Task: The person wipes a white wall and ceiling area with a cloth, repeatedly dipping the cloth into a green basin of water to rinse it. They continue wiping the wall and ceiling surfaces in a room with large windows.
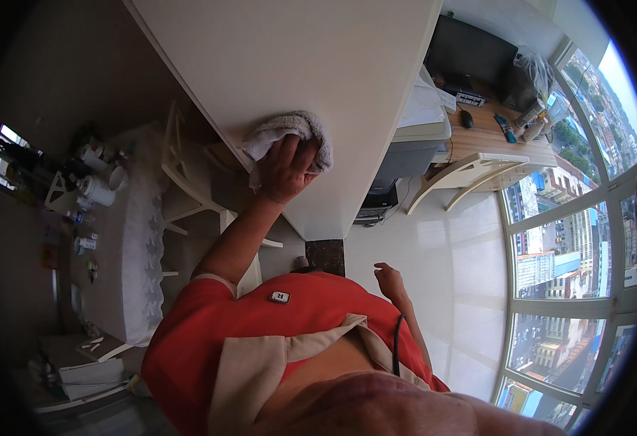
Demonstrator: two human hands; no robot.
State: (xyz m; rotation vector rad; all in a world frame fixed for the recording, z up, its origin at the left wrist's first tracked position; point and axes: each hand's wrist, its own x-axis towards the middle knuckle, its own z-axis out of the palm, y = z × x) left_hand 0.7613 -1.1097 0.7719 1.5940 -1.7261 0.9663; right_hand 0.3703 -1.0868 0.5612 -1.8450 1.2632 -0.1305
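My left hand [291, 166] is pressed on a folded white and grey terry cloth [318, 128], with its fingers bent over it. The cloth lies against a broad, smooth white upright surface [274, 60], close to its left edge; whether this is a wall or a panel I cannot tell. My right hand [390, 280] hangs lower down at my right side, above the pale floor, away from the surface. It holds nothing, and its fingers are loosely bent and partly apart.
Left stand a white chair [179, 169] and a table with a lace-edged cloth [144, 283], bearing cups and jars. Right are a wooden desk [484, 131] with a monitor [471, 52], a computer mouse [466, 119], a grey bin-like container [408, 158], another white chair [460, 169] and tall windows.
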